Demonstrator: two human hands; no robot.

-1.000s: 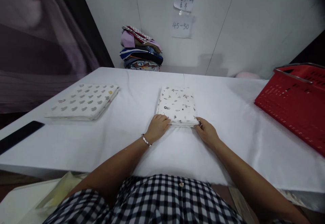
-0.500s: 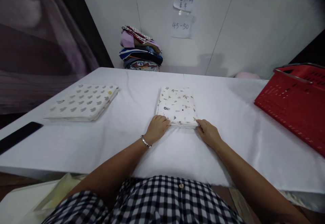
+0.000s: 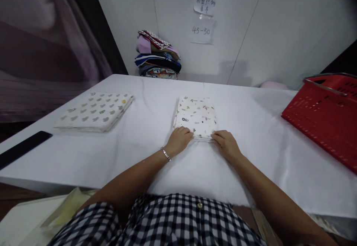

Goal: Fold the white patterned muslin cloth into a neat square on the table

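Observation:
A folded white cloth with small printed motifs (image 3: pixel 196 115) lies in the middle of the white table (image 3: pixel 156 156). My left hand (image 3: pixel 178 141), with a bracelet at the wrist, grips the cloth's near left corner, fingers curled on its edge. My right hand (image 3: pixel 226 145) grips the near right corner the same way, thumb on top. Both hands are closed on the near edge of the cloth.
A second folded cloth with grey heart shapes (image 3: pixel 96 111) lies at the left. A red plastic basket (image 3: pixel 326 114) stands at the right edge. A pile of folded fabrics (image 3: pixel 157 55) sits against the back wall. A black flat object (image 3: pixel 23 148) lies at the far left.
Both hands have moved slightly inward along the cloth's near edge, and the view has shifted a little. The cloth stays in place.

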